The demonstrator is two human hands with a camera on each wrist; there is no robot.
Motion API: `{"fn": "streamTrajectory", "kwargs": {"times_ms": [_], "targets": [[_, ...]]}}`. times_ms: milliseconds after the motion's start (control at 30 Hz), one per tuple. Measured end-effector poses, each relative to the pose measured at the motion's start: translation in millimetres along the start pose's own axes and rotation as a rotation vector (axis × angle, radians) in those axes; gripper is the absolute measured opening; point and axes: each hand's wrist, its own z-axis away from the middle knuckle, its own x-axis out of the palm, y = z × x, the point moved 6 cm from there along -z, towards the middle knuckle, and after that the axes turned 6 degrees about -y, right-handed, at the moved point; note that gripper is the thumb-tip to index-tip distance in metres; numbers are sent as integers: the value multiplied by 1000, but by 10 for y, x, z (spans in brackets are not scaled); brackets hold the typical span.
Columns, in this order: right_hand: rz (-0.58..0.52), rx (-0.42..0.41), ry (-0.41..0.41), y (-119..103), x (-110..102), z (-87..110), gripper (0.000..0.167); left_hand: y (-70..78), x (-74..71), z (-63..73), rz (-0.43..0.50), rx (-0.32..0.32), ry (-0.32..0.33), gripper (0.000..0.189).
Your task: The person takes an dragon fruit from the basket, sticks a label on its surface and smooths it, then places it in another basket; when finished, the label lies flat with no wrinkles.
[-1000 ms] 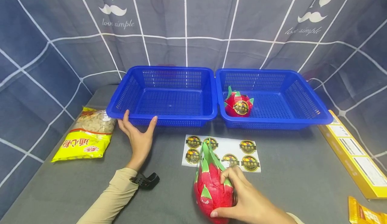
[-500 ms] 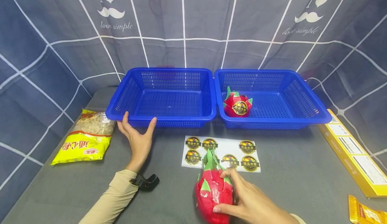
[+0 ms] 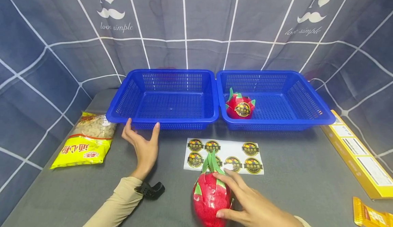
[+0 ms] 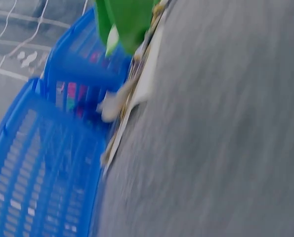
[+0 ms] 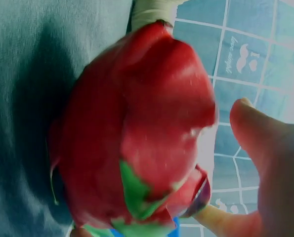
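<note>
A red toy-like dragon fruit (image 3: 211,198) with green leaf tips rests on the grey table, leaves away from me. My right hand (image 3: 253,201) is beside it, fingers fairly straight on its upper right side. In the right wrist view the thumb (image 5: 255,123) stands a little apart from the fruit's red skin (image 5: 156,113). Just beyond, partly covered by the leaves, lies a white sticker sheet (image 3: 231,147) with round black-and-gold labels. My left hand (image 3: 145,150), fingers spread, is at the front rim of the left blue basket (image 3: 165,120); contact is unclear.
The right blue basket (image 3: 285,121) holds another dragon fruit (image 3: 237,100) bearing a round label. A yellow pasta bag (image 3: 81,150) lies left. A long yellow box (image 3: 357,155) and a small orange packet (image 3: 371,213) lie right. A gridded cloth (image 3: 165,22) hangs behind the baskets.
The dragon fruit has turned and shifted slightly left. My right fingers have straightened and loosened around it. My left hand has drawn back slightly from the basket rim.
</note>
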Motion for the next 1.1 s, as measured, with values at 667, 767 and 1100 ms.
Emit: {"fn": "streamTrajectory", "kwargs": {"times_ms": [667, 767, 1100], "targets": [[3, 85, 507, 590, -639, -177, 47, 179, 632, 636, -127, 241, -873, 45], [-19, 77, 561, 746, -721, -225, 46, 143, 684, 724, -205, 250, -1020, 50], [-114, 152, 601, 1251, -771, -352, 47, 123, 712, 820, -309, 341, -1141, 68]]}}
